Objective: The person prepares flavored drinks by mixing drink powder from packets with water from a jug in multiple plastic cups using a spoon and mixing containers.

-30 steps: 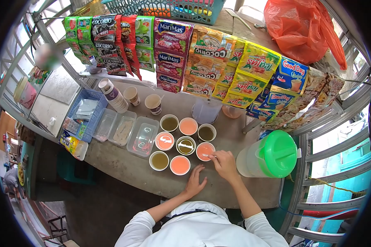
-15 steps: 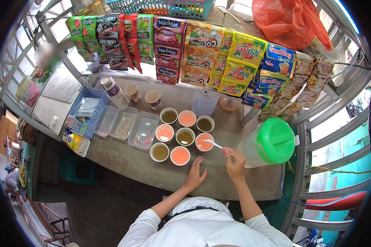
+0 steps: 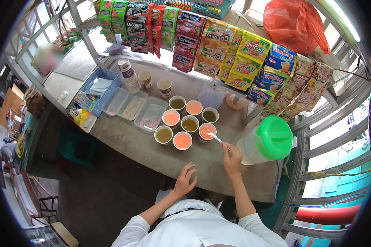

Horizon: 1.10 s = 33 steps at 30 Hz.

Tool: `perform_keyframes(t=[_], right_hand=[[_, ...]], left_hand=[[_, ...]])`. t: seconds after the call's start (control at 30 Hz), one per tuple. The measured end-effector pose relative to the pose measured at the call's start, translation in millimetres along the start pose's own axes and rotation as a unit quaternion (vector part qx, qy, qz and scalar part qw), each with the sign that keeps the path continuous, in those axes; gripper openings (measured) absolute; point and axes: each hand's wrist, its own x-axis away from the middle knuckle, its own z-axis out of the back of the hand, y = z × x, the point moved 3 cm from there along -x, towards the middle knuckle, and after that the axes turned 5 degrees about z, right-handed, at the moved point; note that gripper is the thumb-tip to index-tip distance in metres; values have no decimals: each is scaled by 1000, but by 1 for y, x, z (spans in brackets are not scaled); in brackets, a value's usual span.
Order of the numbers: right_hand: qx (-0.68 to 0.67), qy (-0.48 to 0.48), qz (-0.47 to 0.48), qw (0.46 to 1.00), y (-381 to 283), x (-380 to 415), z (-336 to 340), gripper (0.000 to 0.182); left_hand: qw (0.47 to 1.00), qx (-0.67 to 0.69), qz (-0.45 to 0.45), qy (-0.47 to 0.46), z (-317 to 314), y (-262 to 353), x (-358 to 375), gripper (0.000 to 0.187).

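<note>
Spoon (image 3: pixel 215 138) lifted, tip in the orange cup (image 3: pixel 205 132)

Counter (image 3: pixel 218 162) carries the green-lidded pitcher (image 3: pixel 268 144) at right. Since a moment ago the right hand (image 3: pixel 232 157) has drawn nearer, fingers clamped on the spoon handle; left hand (image 3: pixel 184 180) rests with fingers spread, pulled back toward the near edge.

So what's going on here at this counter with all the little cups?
A person stands at a drink stall counter. Their right hand holds a white spoon whose tip dips into an orange drink cup, one of eight filled cups, some orange and some greenish-brown. Their left hand rests open on the counter edge, holding nothing. A green-lidded pitcher stands to the right, and drink sachets hang above.
</note>
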Motion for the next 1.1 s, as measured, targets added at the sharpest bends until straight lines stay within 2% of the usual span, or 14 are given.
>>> perform_keyframes(t=[0.07, 0.17, 0.27, 0.5, 0.6, 0.7, 0.8, 0.87, 0.97, 1.1], right_hand=[[-13, 23, -16, 1000, 5, 3, -2, 12], [-81, 13, -96, 992, 6, 3, -8, 16], [-163, 74, -183, 967, 7, 6, -13, 22], [-161, 169, -227, 945, 11, 10, -26, 25], [-113, 211, -228, 944, 7, 12, -36, 24], [-44, 251, -214, 943, -11, 8, -46, 23], [41, 290, -185, 938, -33, 7, -58, 23], [95, 328, -169, 925, -51, 6, -70, 23], [241, 270, -130, 923, -69, 8, -85, 23], [83, 373, -243, 892, -69, 21, -95, 26]], left_hand=[[999, -8, -3, 32, 9, 5, 2, 35], [996, -25, -1, 83, 28, 8, 6, 33], [991, -36, -3, 132, 53, 3, -4, 31], [977, -41, -14, 209, 130, -32, -56, 31], [978, -12, -23, 207, 165, -67, -84, 31], [984, -13, -65, 166, 209, -96, -118, 30], [984, -61, -98, 139, 256, -125, -146, 28], [986, -65, -87, 129, 281, -137, -157, 27], [987, -60, -93, 115, 303, -151, -172, 26], [996, -1, -51, 74, 291, -165, -168, 25]])
